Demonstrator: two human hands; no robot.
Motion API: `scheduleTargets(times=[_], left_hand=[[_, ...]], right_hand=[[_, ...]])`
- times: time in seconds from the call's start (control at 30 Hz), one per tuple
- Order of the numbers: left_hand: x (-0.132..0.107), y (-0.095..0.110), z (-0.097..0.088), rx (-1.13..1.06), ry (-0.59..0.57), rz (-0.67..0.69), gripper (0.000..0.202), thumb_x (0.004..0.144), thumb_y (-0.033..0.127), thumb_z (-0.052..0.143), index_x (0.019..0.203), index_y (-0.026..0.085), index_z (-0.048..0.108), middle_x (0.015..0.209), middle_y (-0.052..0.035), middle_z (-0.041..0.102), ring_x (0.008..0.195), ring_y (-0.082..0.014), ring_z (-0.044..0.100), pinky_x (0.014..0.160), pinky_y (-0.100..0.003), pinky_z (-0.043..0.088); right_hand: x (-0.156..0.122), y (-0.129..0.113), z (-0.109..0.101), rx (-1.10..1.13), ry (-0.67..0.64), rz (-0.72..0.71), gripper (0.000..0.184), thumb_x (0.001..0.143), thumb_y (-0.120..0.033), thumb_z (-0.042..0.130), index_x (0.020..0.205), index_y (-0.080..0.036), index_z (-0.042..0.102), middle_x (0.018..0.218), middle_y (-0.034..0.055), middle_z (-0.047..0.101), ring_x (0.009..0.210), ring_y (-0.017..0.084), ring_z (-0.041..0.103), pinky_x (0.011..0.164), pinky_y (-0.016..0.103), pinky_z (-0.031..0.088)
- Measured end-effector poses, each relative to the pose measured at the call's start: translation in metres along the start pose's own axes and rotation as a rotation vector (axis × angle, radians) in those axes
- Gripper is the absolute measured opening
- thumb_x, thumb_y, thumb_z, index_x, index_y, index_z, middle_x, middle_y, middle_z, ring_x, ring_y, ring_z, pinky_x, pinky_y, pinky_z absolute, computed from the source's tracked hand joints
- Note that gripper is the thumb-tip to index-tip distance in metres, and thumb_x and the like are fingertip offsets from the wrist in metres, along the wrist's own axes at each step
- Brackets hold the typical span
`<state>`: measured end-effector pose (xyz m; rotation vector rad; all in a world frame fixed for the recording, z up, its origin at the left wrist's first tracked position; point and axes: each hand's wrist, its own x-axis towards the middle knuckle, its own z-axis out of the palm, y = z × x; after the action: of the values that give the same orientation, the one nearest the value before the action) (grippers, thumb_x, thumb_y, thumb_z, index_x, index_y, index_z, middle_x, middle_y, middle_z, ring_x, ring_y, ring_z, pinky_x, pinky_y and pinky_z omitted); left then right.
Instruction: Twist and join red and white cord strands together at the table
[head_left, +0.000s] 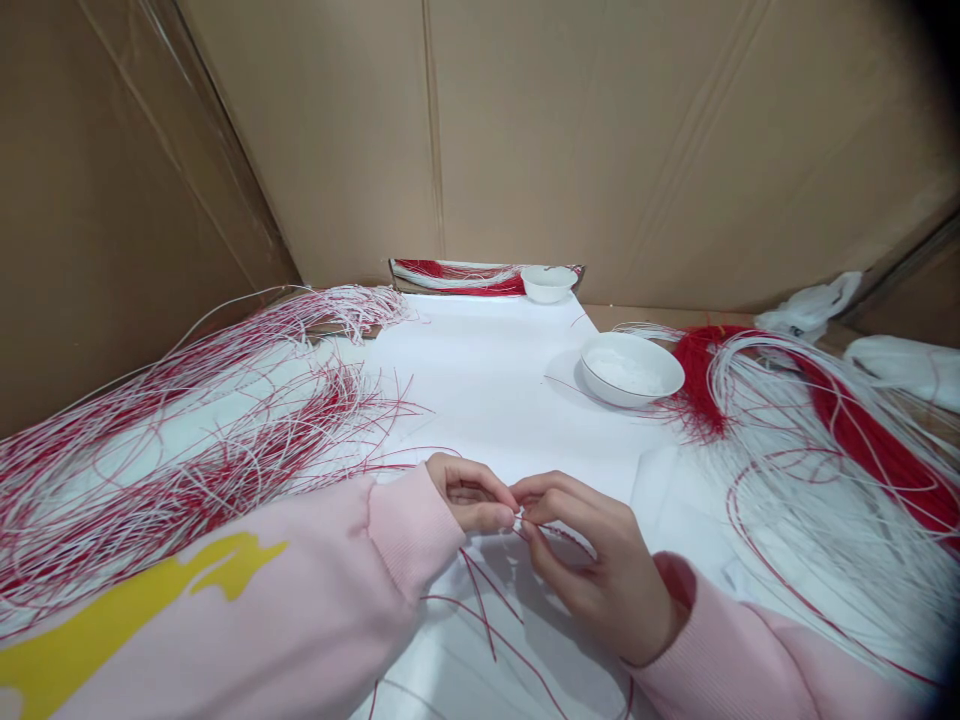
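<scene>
Both hands meet low in the middle of the view, over white paper. My left hand (474, 492) pinches a thin red-and-white cord (564, 536) between thumb and fingertips. Right against it, my right hand (596, 555) has its thumb and index finger closed on the same cord. A stretch under the right fingers looks twisted or braided. Loose red strands (481, 603) hang below the hands and lie on the paper. The exact spot between the fingertips is too small to make out, and part of the cord is hidden by the right hand.
Bundles of red and white cords (247, 480) cover the left side. At right lie a red bundle (847, 430) and loose white cords (810, 530). A white bowl (632, 370) with white contents stands behind the right hand. Cardboard walls (525, 130) enclose the white paper (480, 370).
</scene>
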<state>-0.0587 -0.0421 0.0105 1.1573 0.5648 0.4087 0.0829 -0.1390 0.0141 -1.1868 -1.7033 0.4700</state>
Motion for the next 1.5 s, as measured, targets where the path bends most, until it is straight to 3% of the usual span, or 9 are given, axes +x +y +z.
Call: scheduleTargets(times=[0.5,1.5], left_hand=[[-0.0010,0.0016,0.0028,-0.052,-0.009,-0.015,0.011,0.057,0.014,0.072,0.067,0.011,0.068,0.061,-0.0018,0.066,0.061,-0.0073,0.062,0.062,-0.011,0.050],[0.0003,-0.0032,0.0013,0.010,-0.017,0.080,0.007,0.060,0.010,0.070,0.065,0.010,0.065,0.061,-0.0019,0.066,0.058,-0.0059,0.061,0.059,-0.010,0.048]], right_hand=[[0.0012,0.0014,-0.0006,0.009,0.024,-0.005,0.012,0.076,-0.007,0.048,0.075,-0.017,0.054,0.086,0.0042,0.057,0.078,0.013,0.055,0.067,0.023,0.044],[0.0004,0.0037,0.0004,-0.009,-0.003,-0.018,0.015,0.073,-0.003,0.047,0.075,-0.016,0.054,0.087,0.0041,0.055,0.077,0.012,0.054,0.067,0.022,0.044]])
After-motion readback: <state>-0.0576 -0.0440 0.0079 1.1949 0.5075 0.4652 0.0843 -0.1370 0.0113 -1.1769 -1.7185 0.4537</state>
